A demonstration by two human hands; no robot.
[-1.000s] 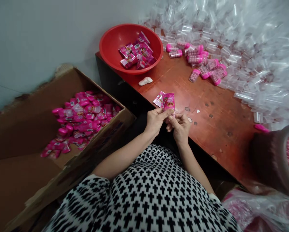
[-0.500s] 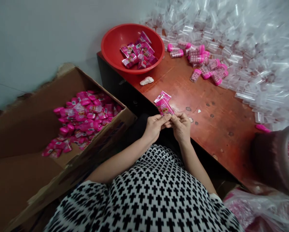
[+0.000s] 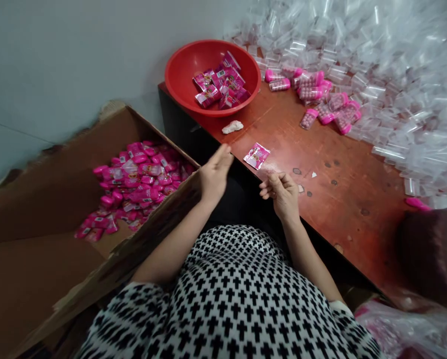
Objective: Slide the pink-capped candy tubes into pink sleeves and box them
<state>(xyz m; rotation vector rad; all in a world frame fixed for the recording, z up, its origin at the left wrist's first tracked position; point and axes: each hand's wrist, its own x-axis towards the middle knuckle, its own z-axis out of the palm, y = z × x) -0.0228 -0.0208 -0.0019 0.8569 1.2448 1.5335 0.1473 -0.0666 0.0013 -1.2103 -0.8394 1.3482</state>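
My left hand point(image 3: 216, 175) is raised over the near edge of the cardboard box, fingers stretched out and slightly blurred; no object shows in it. Over the table's front edge, my right hand point(image 3: 283, 195) has loosely bent fingers with nothing visible between them. A flat pink foil packet point(image 3: 256, 155) lies on the table just beyond the right hand, touched by neither hand. Left of me, the box point(image 3: 40, 289) holds a heap of pink wrapped packs point(image 3: 141, 174).
A red bowl point(image 3: 178, 75) with several pink packets stands at the table's back left, a white lump point(image 3: 232, 127) before it. Pink-capped bottles of beads point(image 3: 324, 102) and a large pile of clear tubes point(image 3: 406, 99) cover the far side. A dark bucket point(image 3: 425, 249) stands right.
My hands have parted; the left has moved left and up towards the box. The pink packet they both held is no longer visible, while the one beneath it stays on the table.
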